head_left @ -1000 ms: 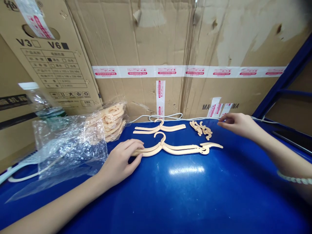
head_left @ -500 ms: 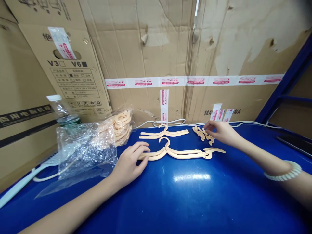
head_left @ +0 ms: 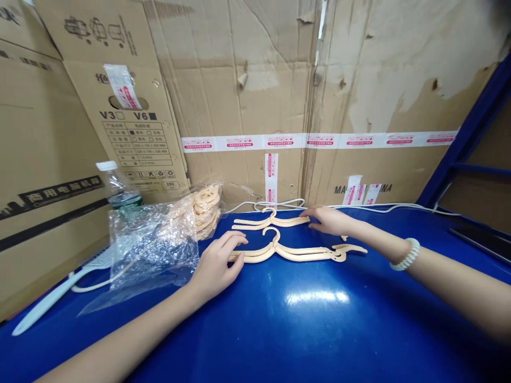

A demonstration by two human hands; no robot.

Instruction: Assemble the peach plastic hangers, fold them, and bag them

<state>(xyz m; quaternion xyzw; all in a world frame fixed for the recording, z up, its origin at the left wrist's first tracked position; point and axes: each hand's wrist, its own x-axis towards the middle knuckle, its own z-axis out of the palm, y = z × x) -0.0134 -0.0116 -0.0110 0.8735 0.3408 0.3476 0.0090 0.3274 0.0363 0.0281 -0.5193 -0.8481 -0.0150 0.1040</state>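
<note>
Two cream plastic folding clothes hangers lie on the blue tabletop, one behind the other. My left hand (head_left: 219, 261) has its fingers closed around the left end of the front hanger (head_left: 305, 254). At that hanger's right end a small hooked piece (head_left: 349, 248) is attached or touching; I cannot tell which. My right hand (head_left: 330, 219) is at the right end of the rear hanger (head_left: 289, 221), with thumb and fingers about its tip. A bit of another small cream piece (head_left: 344, 238) peeks out below the right wrist; the others there are hidden.
At the left, a clear plastic bag (head_left: 154, 250) holds several cream pieces (head_left: 207, 207). Behind it stands a capped bottle (head_left: 122, 186), and a pale long-handled tool (head_left: 56, 303) lies beside it. A white cable (head_left: 383, 206) runs along the cardboard wall (head_left: 247, 106). A dark flat object (head_left: 481, 242) lies far right.
My right hand has moved left from the small cream pieces to the rear hanger's right end. The left hand stays on the front hanger. The camera view has shifted slightly.
</note>
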